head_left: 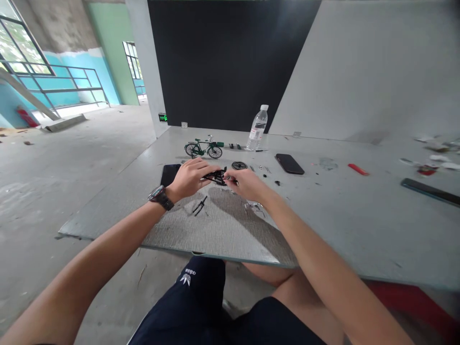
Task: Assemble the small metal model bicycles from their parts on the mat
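Note:
Over the middle of the table, my left hand [194, 175] is closed on a small black model bicycle frame [215, 177]. My right hand [244, 183] pinches at the right end of that frame, and its fingertips hide what they grip there. Just behind the hands lies a small spoked wheel [239, 165]. A black model fork [200, 206] rests on the grey mat in front of my left hand. Silvery handlebar-like pieces [256, 208] lie below my right wrist. Farther back stands a green model bicycle [203, 148].
A clear water bottle [258, 128] stands near the back wall. One phone [289, 164] lies to the right, and a dark flat object [169, 174] sits beside my left hand. Small black parts [277, 183], a red object [358, 169] and a long dark bar [431, 190] lie rightward.

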Demonstrator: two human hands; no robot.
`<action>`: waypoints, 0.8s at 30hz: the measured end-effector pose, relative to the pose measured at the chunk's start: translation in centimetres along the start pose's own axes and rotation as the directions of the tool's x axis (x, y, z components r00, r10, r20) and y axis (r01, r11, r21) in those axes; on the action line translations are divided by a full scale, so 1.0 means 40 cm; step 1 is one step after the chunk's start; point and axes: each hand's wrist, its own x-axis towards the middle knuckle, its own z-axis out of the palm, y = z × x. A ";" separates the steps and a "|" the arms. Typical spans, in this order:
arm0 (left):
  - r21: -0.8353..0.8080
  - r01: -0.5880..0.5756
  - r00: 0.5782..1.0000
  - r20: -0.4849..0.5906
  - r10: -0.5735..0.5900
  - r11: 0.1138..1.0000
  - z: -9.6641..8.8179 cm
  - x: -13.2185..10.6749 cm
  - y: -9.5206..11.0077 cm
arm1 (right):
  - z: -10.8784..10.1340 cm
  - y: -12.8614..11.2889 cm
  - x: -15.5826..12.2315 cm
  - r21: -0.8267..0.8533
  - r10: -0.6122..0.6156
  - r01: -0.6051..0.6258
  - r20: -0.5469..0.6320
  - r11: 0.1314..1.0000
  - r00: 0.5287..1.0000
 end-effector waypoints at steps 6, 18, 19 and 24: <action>-0.006 0.007 1.000 0.008 -0.007 1.000 0.000 0.001 0.001 | 0.017 0.002 0.009 -0.041 0.004 -0.004 -0.005 0.999 1.000; -0.006 0.011 1.000 0.000 -0.011 1.000 0.003 -0.002 -0.001 | 0.029 -0.004 0.018 -0.148 -0.002 0.015 0.088 0.989 0.996; -0.005 0.010 1.000 -0.002 -0.010 1.000 0.003 -0.002 -0.001 | 0.028 -0.005 0.017 -0.149 0.010 0.005 0.102 0.989 0.995; 0.007 0.007 1.000 -0.016 -0.007 1.000 0.002 -0.002 -0.002 | 0.017 -0.012 0.009 -0.072 0.035 -0.025 0.153 0.997 0.988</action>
